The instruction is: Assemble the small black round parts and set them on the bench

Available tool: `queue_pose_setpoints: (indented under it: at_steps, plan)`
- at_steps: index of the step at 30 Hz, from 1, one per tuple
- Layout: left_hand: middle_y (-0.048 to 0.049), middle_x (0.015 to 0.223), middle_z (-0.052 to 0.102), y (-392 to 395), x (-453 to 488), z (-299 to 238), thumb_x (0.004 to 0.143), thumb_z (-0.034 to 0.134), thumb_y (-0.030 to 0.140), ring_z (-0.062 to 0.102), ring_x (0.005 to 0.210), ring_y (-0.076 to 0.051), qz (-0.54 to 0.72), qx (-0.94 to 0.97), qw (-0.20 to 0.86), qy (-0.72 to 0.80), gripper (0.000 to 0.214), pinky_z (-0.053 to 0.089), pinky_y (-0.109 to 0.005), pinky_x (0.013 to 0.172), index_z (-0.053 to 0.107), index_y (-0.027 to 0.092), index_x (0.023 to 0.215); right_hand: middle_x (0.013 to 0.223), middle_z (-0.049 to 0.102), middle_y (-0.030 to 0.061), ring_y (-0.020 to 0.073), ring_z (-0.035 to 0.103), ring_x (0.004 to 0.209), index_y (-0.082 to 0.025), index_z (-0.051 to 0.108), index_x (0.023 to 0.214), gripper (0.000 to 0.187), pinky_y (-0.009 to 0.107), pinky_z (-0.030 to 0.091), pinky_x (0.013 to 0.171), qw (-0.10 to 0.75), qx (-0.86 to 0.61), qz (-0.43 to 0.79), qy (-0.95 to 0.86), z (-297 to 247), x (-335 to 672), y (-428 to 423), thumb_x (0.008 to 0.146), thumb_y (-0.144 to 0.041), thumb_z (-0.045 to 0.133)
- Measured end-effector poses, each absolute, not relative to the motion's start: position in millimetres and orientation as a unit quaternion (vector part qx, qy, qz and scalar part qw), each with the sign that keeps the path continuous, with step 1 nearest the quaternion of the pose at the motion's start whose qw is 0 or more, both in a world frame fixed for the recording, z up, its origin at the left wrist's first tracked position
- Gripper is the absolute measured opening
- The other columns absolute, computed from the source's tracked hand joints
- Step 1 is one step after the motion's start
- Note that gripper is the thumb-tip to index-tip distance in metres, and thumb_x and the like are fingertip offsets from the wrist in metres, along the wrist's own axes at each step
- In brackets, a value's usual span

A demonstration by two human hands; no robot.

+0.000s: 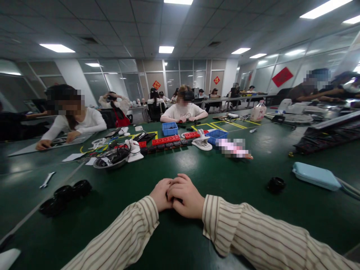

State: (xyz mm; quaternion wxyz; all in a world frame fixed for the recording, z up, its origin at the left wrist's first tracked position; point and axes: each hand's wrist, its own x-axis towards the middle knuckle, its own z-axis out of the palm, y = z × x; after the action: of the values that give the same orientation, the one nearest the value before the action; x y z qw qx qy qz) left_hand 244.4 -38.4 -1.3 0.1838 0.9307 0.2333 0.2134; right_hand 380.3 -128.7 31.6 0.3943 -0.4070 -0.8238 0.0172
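Note:
My left hand (161, 194) and my right hand (186, 197) meet low over the near middle of the green table (194, 242). The fingers of my right hand are curled across those of my left. Both hands look closed, and whatever may be between them is hidden. Off to the right stands a black ring-shaped part (276, 185). On the left, several similar black ring-shaped parts (65, 193) sit close together, apart from my hands.
Beyond my hands are a red power strip (165, 140), blue bins (170, 129), a white clamp (201, 142) and a bowl of cables (111, 164). A light-blue case (315, 175) lies right; a wrench (47, 180) lies left. Co-workers sit opposite and at the left.

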Motion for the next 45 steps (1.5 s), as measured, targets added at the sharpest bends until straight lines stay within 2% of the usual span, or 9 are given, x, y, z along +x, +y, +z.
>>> queue_pose_setpoints:
  at_steps: [5, 9, 13, 18, 22, 27, 34, 41, 45]
  plan:
    - [-0.0085, 0.106, 0.060, -37, 244, -4, 0.058, 0.068, 0.028, 0.053, 0.101, -0.026, 0.208, 0.940, 0.169, 0.213, 0.050, 0.040, -0.042, 0.093, 0.057, 0.016, 0.106, 0.076, 0.063, -0.0012, 0.0176, 0.051, 0.091, -0.021, 0.056, 0.073, 0.010, 0.039, 0.021, 0.101, 0.397, -0.395, 0.034, -0.828, 36, 381, -132, 0.067, -0.016, 0.049]
    - [-0.0096, 0.117, 0.054, -41, 243, -4, 0.056, 0.072, 0.040, 0.048, 0.109, -0.029, 0.200, 0.938, 0.159, 0.234, 0.067, 0.034, -0.047, 0.098, 0.049, 0.019, 0.116, 0.091, 0.058, 0.0046, 0.0198, 0.048, 0.092, -0.018, 0.053, 0.090, 0.020, 0.039, 0.032, 0.091, 0.439, -0.424, 0.027, -0.792, 34, 385, -128, 0.072, -0.027, 0.053]
    - [-0.0126, 0.122, 0.050, -48, 244, 0, 0.050, 0.074, 0.050, 0.043, 0.115, -0.033, 0.185, 0.937, 0.131, 0.265, 0.084, 0.021, -0.057, 0.102, 0.042, 0.018, 0.121, 0.089, 0.053, 0.0056, 0.0198, 0.046, 0.086, -0.016, 0.050, 0.092, 0.024, 0.036, 0.036, 0.081, 0.447, -0.511, 0.029, -0.734, 27, 389, -121, 0.076, -0.033, 0.055]
    - [-0.0079, 0.097, 0.058, -51, 246, 9, 0.056, 0.071, 0.044, 0.053, 0.096, -0.027, 0.206, 0.926, 0.113, 0.296, 0.053, 0.031, -0.051, 0.097, 0.054, 0.017, 0.097, 0.083, 0.052, 0.0031, 0.0182, 0.045, 0.081, -0.016, 0.052, 0.085, 0.024, 0.034, 0.036, 0.076, 0.403, -0.543, 0.054, -0.735, 25, 389, -117, 0.075, -0.037, 0.060]
    - [-0.0046, 0.087, 0.059, -47, 246, 9, 0.054, 0.069, 0.029, 0.054, 0.085, -0.024, 0.209, 0.926, 0.153, 0.273, 0.037, 0.042, -0.040, 0.084, 0.058, 0.018, 0.087, 0.083, 0.054, 0.0028, 0.0183, 0.046, 0.083, -0.017, 0.053, 0.079, 0.014, 0.034, 0.035, 0.078, 0.388, -0.525, 0.050, -0.756, 30, 385, -122, 0.069, -0.024, 0.060]
    - [-0.0043, 0.097, 0.059, -42, 245, 4, 0.053, 0.068, 0.021, 0.054, 0.096, -0.024, 0.220, 0.922, 0.234, 0.217, 0.032, 0.042, -0.037, 0.089, 0.062, 0.018, 0.084, 0.077, 0.057, 0.0007, 0.0185, 0.048, 0.085, -0.020, 0.053, 0.072, 0.015, 0.037, 0.031, 0.088, 0.378, -0.449, 0.035, -0.809, 36, 382, -128, 0.060, -0.013, 0.048]
    - [-0.0068, 0.105, 0.059, -42, 244, 3, 0.055, 0.067, 0.020, 0.052, 0.103, -0.027, 0.196, 0.939, 0.201, 0.200, 0.046, 0.038, -0.040, 0.096, 0.061, 0.017, 0.100, 0.080, 0.060, 0.0009, 0.0187, 0.051, 0.087, -0.020, 0.054, 0.079, 0.022, 0.040, 0.023, 0.100, 0.374, -0.402, 0.038, -0.835, 36, 381, -132, 0.059, -0.015, 0.047]
    - [-0.0084, 0.108, 0.057, -46, 245, 5, 0.049, 0.076, 0.041, 0.051, 0.100, -0.028, 0.205, 0.927, 0.175, 0.259, 0.072, 0.040, -0.045, 0.091, 0.050, 0.018, 0.112, 0.093, 0.055, 0.0053, 0.0204, 0.047, 0.090, -0.017, 0.050, 0.093, 0.029, 0.037, 0.035, 0.085, 0.405, -0.493, 0.049, -0.769, 29, 388, -121, 0.071, -0.033, 0.061]
    - [-0.0064, 0.089, 0.058, -49, 245, 11, 0.052, 0.074, 0.041, 0.053, 0.084, -0.025, 0.214, 0.925, 0.156, 0.273, 0.047, 0.044, -0.040, 0.079, 0.058, 0.015, 0.087, 0.086, 0.052, 0.0040, 0.0192, 0.045, 0.083, -0.016, 0.049, 0.088, 0.032, 0.034, 0.036, 0.076, 0.374, -0.567, 0.046, -0.733, 24, 386, -116, 0.071, -0.038, 0.065]
